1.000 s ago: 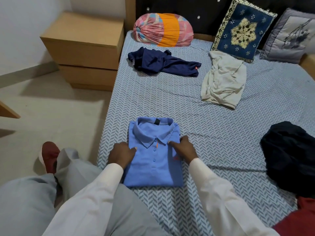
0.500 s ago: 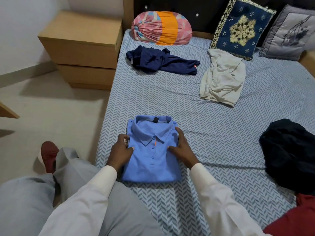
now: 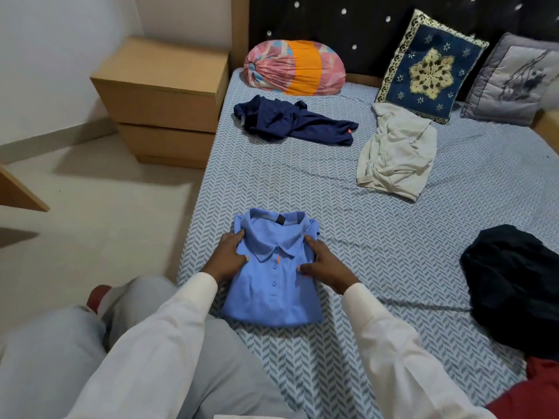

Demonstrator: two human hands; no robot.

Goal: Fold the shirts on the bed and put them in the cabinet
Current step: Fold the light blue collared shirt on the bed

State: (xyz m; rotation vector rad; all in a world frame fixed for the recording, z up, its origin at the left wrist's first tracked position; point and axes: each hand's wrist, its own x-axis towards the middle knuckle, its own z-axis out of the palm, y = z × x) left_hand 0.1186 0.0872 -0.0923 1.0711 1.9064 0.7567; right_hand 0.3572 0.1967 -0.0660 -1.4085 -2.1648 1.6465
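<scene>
The left hand (image 3: 228, 255) grips the left edge of the folded blue polo shirt (image 3: 272, 293), fingers curled at the side by the collar and thumb on the front. The right hand (image 3: 325, 264) holds the right edge the same way, fingers reaching up along the collar and thumb pressed near the button placket. Both arms wear white sleeves. The shirt lies collar-up near the foot edge of the bed (image 3: 302, 192), which is covered by a blue-grey herringbone sheet. At 12 o'clock from it a crumpled navy shirt (image 3: 290, 120) lies unfolded, and at 1 o'clock a cream shirt (image 3: 396, 152). A black garment (image 3: 514, 285) is heaped at 3 o'clock and a red garment (image 3: 541, 388) at 4 o'clock. A pink-and-orange bolster (image 3: 293, 68), a dark blue cushion (image 3: 429, 68) and a grey cushion (image 3: 514, 80) lean on the dark headboard (image 3: 348, 25). At 11 o'clock a wooden drawer unit (image 3: 163, 98) stands on the pale floor (image 3: 90, 222). A second ago both hands rested lower on the shirt's front; they have since moved out to its sides and up toward the collar, while the shirt has stayed in place.
</scene>
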